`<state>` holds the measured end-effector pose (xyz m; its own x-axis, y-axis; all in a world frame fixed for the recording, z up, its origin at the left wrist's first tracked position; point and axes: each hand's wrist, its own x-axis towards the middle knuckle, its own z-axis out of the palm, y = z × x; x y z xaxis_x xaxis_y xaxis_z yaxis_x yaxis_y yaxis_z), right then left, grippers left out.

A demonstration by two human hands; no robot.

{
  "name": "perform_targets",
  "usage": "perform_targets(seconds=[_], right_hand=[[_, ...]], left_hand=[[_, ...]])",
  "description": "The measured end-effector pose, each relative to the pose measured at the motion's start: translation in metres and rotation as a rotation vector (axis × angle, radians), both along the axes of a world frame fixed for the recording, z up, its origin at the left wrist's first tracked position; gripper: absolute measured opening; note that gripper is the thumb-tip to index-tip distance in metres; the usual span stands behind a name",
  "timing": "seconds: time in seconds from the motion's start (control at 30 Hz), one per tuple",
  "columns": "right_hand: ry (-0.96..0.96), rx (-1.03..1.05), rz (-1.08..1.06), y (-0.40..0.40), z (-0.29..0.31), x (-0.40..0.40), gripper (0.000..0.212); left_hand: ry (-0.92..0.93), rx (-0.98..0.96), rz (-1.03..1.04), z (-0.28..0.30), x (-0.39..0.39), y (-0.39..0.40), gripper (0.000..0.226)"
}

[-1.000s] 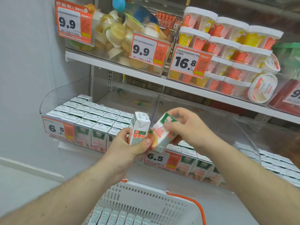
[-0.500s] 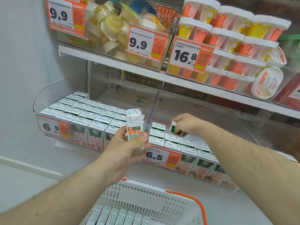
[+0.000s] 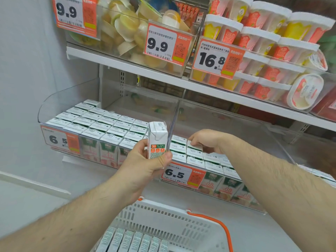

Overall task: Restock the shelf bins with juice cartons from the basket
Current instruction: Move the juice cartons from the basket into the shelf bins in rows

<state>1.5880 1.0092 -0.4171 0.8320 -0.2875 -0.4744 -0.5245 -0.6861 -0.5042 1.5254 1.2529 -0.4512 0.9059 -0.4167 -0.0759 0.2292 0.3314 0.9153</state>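
Nearest the viewer, at 6 o'clock, sits a white plastic basket (image 3: 163,217) with an orange handle (image 3: 218,224); a row of juice cartons (image 3: 134,240) stands on end inside it. Both bare forearms reach up from the bottom corners. Just above centre, the left hand (image 3: 143,164) grips one upright carton (image 3: 157,140), thumb across its printed face and fingers curled behind it, held in front of the clear divider (image 3: 173,120) between two shelf bins. To its right, at about 3 o'clock from that carton, the right hand (image 3: 207,139) lies inside the right bin (image 3: 272,142), its fingertips curled down onto the top of a carton in the back row (image 3: 195,145); whether they pinch it or only press on it cannot be told. The right bin holds cartons only along its front rows, behind a 6.5 price tag (image 3: 181,174). At 9 o'clock, the left bin (image 3: 54,102) is packed with several rows of white-topped cartons (image 3: 101,122). Farther up, at 12 o'clock, a higher shelf carries a bin of jelly cups (image 3: 127,30) marked 9.9, and at 2 o'clock stacked white-lidded tubs (image 3: 263,42) marked 16.8.
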Motion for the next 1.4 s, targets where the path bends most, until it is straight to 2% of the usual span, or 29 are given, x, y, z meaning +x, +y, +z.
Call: perform_targets(seconds=[0.1, 0.17, 0.2, 0.27, 0.3, 0.37, 0.43, 0.5, 0.6, 0.7, 0.73, 0.8, 0.87, 0.93, 1.03, 1.13, 1.27, 1.4], right_hand=[[-0.037, -0.201, 0.068, 0.006, 0.009, -0.009, 0.035], [-0.3, -0.337, 0.039, 0.014, 0.018, -0.018, 0.027], [-0.489, -0.329, -0.027, 0.024, 0.024, -0.027, 0.02], [-0.727, -0.081, -0.142, 0.051, 0.04, -0.051, 0.015], [-0.725, 0.1, -0.152, 0.065, 0.046, -0.065, 0.016], [-0.548, 0.33, -0.115, 0.091, 0.056, -0.093, 0.029], [-0.353, 0.387, -0.105, 0.108, 0.059, -0.112, 0.045], [-0.231, 0.44, -0.107, 0.116, 0.057, -0.121, 0.051], [-0.258, 0.529, -0.131, 0.117, 0.055, -0.126, 0.034], [-0.565, 0.331, -0.196, 0.093, 0.067, -0.121, 0.015], [-0.674, 0.198, -0.235, 0.078, 0.072, -0.114, 0.012], [-0.803, -0.12, -0.299, 0.043, 0.074, -0.097, 0.015], [-0.724, -0.4, -0.281, 0.01, 0.065, -0.082, 0.023], [-0.547, -0.591, -0.206, -0.014, 0.048, -0.07, 0.026], [-0.324, -0.668, -0.094, -0.032, 0.024, -0.058, 0.031], [-0.185, -0.585, 0.016, -0.029, 0.013, -0.051, 0.032], [-0.094, -0.412, 0.129, -0.014, 0.009, -0.045, 0.031], [-0.127, -0.132, -0.086, -0.015, 0.008, -0.041, 0.032]], left_hand=[[-0.122, 0.136, 0.075, 0.0, -0.001, -0.001, 0.046], [-0.255, 0.292, 0.164, 0.001, -0.003, 0.0, 0.047], [-0.327, 0.376, 0.207, 0.002, -0.004, 0.001, 0.049], [-0.45, 0.49, 0.272, 0.003, -0.007, 0.002, 0.053], [-0.498, 0.535, 0.295, 0.002, -0.008, 0.003, 0.054], [-0.583, 0.637, 0.346, 0.004, -0.012, 0.002, 0.053], [-0.675, 0.738, 0.387, 0.006, -0.016, 0.001, 0.053], [-0.755, 0.8, 0.421, 0.008, -0.02, 0.0, 0.055], [-0.849, 0.811, 0.426, 0.007, -0.023, -0.002, 0.057], [-0.97, 0.737, 0.353, 0.004, -0.021, -0.001, 0.069], [-1.006, 0.757, 0.329, 0.002, -0.019, -0.001, 0.073], [-1.065, 0.933, 0.272, -0.001, -0.019, 0.0, 0.077], [-1.069, 1.196, 0.156, -0.005, -0.019, -0.001, 0.076], [-1.06, 1.347, 0.032, -0.012, -0.019, -0.002, 0.075], [-1.055, 1.426, -0.048, -0.018, -0.02, -0.006, 0.076], [-1.037, 1.43, -0.048, -0.021, -0.017, -0.008, 0.077], [-1.025, 1.396, -0.061, -0.023, -0.015, -0.008, 0.077], [-1.013, 1.382, -0.073, -0.024, -0.015, -0.008, 0.078]])
